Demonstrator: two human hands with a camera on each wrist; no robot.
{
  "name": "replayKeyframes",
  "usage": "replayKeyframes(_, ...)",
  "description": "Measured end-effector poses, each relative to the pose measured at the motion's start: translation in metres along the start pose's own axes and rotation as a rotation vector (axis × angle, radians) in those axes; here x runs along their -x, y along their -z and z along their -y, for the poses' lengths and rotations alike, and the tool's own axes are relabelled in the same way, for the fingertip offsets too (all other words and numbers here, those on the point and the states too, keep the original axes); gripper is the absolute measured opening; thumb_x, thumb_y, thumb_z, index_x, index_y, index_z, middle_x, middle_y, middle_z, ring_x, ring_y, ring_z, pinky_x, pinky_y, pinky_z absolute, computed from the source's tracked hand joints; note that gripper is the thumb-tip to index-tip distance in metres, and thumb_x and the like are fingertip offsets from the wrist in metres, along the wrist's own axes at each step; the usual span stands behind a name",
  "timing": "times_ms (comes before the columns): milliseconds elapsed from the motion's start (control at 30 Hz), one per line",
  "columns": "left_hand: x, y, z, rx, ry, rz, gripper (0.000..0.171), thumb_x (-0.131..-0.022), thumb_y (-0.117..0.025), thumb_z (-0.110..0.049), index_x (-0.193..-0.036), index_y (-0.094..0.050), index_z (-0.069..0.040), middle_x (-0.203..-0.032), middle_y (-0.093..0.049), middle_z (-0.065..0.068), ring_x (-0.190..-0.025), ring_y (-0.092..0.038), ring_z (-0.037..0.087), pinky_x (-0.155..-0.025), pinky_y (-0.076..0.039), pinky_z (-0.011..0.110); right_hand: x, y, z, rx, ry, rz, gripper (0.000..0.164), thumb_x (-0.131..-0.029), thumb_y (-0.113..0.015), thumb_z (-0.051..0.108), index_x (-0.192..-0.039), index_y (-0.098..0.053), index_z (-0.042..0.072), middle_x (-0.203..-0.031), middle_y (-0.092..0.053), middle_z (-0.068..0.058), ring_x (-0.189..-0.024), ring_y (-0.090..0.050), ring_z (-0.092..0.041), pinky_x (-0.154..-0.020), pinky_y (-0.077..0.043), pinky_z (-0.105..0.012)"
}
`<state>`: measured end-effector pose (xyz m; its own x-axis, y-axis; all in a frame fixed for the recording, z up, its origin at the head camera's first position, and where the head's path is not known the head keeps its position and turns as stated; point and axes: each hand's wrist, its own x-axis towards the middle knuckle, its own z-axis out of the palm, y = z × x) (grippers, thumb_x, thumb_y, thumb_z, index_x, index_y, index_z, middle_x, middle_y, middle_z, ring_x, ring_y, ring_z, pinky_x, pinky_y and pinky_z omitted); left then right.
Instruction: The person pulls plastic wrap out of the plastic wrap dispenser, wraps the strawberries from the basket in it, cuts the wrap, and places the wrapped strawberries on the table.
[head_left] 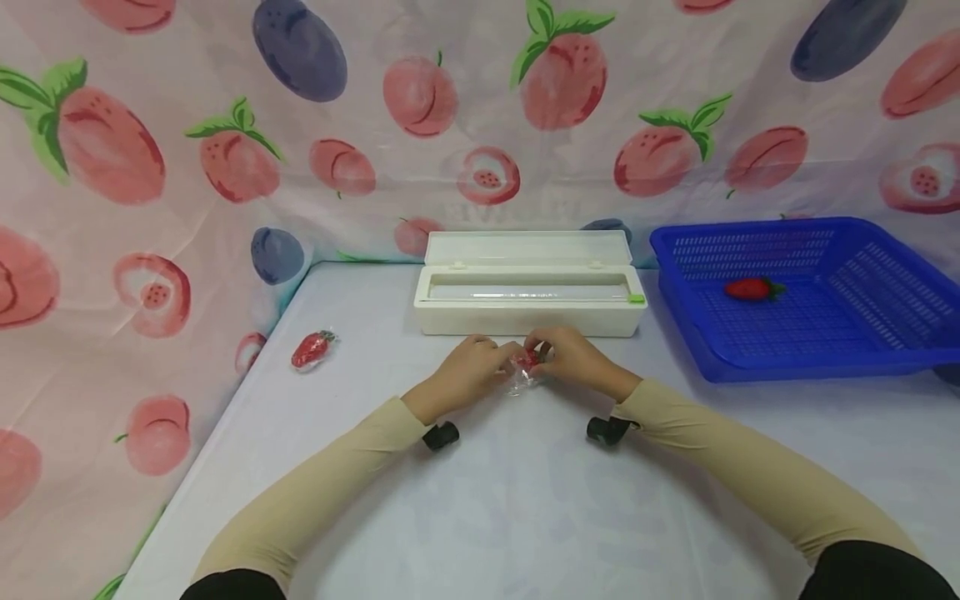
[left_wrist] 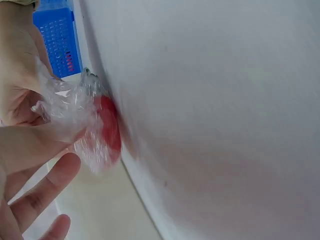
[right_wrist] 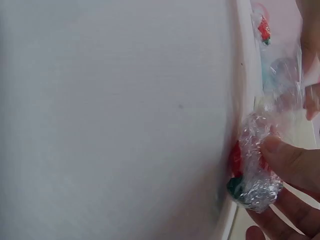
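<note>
A red strawberry [head_left: 530, 359] in crinkled cling film [left_wrist: 70, 107] is between both hands, just in front of the white box. My right hand [head_left: 573, 360] grips it, the thumb [right_wrist: 292, 157] on the wrapped side and fingers behind; its green leaves [right_wrist: 235, 187] show through the film. My left hand [head_left: 468, 372] pinches a loose part of the film, which stretches between the hands in the right wrist view. The left hand's other fingers [left_wrist: 45, 190] are spread apart. A second wrapped strawberry [head_left: 312, 350] lies on the table to the left.
The white cling film dispenser [head_left: 528, 319] stands behind the hands, lid [head_left: 528, 247] raised, with a green slider [head_left: 636, 298] at its right end. A blue basket [head_left: 705, 354] at the right contains an unwrapped strawberry [head_left: 752, 289]. A fruit-print cloth [head_left: 420, 183] hangs behind the white table.
</note>
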<state>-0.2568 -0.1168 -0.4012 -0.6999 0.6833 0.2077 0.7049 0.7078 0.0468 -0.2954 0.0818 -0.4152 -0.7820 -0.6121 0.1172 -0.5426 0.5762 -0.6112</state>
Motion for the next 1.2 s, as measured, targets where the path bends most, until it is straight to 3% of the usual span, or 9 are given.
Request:
replayKeyframes(167, -0.005, -0.005, 0.002, 0.058, -0.002, -0.023, 0.018, -0.088, -0.061, -0.009, -0.103, -0.052, -0.012, -0.083, -0.07, -0.002, -0.079, -0.067, 0.015, -0.084, -0.049, 0.034, 0.0, -0.002, 0.0, -0.02, -0.02, -0.023, 0.021, -0.071, -0.078, 0.004, -0.084, -0.061, 0.003, -0.084, -0.066, -0.008, -0.083, -0.064, -0.021, -0.071, -0.052, -0.031)
replayKeyframes(333, -0.011, -0.008, 0.001, 0.002, 0.018, -0.015, 0.027, -0.082, -0.071, -0.016, -0.102, -0.053, -0.014, -0.079, -0.068, -0.004, -0.078, -0.064, 0.016, -0.085, -0.046, 0.036, 0.0, -0.002, -0.002, -0.004, -0.019, -0.026, 0.016, -0.072, -0.077, 0.004, -0.078, -0.062, 0.006, -0.079, -0.066, -0.004, -0.079, -0.061, -0.016, -0.066, -0.047, -0.025)
replayKeyframes(567, -0.018, -0.013, -0.001, -0.08, 0.16, 0.06, 0.046, -0.078, -0.072, -0.044, -0.105, -0.054, -0.012, -0.097, -0.061, 0.0, -0.096, -0.058, 0.019, -0.091, -0.042, 0.039, -0.001, -0.001, 0.001, 0.002, 0.058, 0.009, 0.012, -0.074, -0.076, 0.007, -0.076, -0.065, 0.009, -0.087, -0.07, -0.003, -0.084, -0.061, -0.016, -0.071, -0.049, -0.028)
replayKeyframes(667, -0.017, -0.015, -0.002, -0.135, 0.203, 0.103, 0.044, -0.079, -0.068, -0.051, -0.099, -0.059, -0.013, -0.094, -0.064, 0.0, -0.093, -0.06, 0.02, -0.09, -0.042, 0.039, 0.0, -0.001, 0.001, 0.023, 0.059, 0.05, 0.026, -0.068, -0.083, 0.015, -0.078, -0.06, 0.008, -0.088, -0.066, -0.003, -0.085, -0.057, -0.017, -0.074, -0.047, -0.028)
replayKeyframes(833, -0.019, -0.016, -0.003, -0.14, 0.196, 0.132, 0.046, -0.081, -0.061, -0.059, -0.089, -0.064, -0.014, -0.083, -0.068, -0.001, -0.085, -0.062, 0.021, -0.091, -0.042, 0.04, 0.003, -0.004, 0.004, 0.068, 0.038, 0.09, 0.051, -0.059, -0.088, 0.018, -0.092, -0.051, 0.006, -0.089, -0.056, -0.004, -0.083, -0.051, -0.017, -0.074, -0.044, -0.029)
replayKeyframes(1067, -0.018, -0.012, -0.003, -0.112, 0.193, 0.184, 0.049, -0.081, -0.056, -0.065, -0.087, -0.063, -0.017, -0.084, -0.068, -0.004, -0.089, -0.063, 0.019, -0.096, -0.04, 0.041, 0.008, -0.003, 0.007, 0.071, 0.032, 0.01, 0.045, -0.063, -0.084, 0.013, -0.097, -0.057, 0.005, -0.092, -0.062, -0.006, -0.085, -0.055, -0.019, -0.076, -0.047, -0.033)
replayKeyframes(1200, -0.017, -0.008, -0.002, -0.064, 0.154, 0.135, 0.046, -0.081, -0.06, -0.061, -0.091, -0.066, -0.016, -0.088, -0.069, -0.002, -0.09, -0.064, 0.017, -0.097, -0.04, 0.043, 0.009, -0.003, 0.005, 0.055, 0.085, -0.036, 0.048, -0.062, -0.085, 0.012, -0.099, -0.057, 0.006, -0.095, -0.061, -0.006, -0.089, -0.054, -0.019, -0.079, -0.047, -0.034)
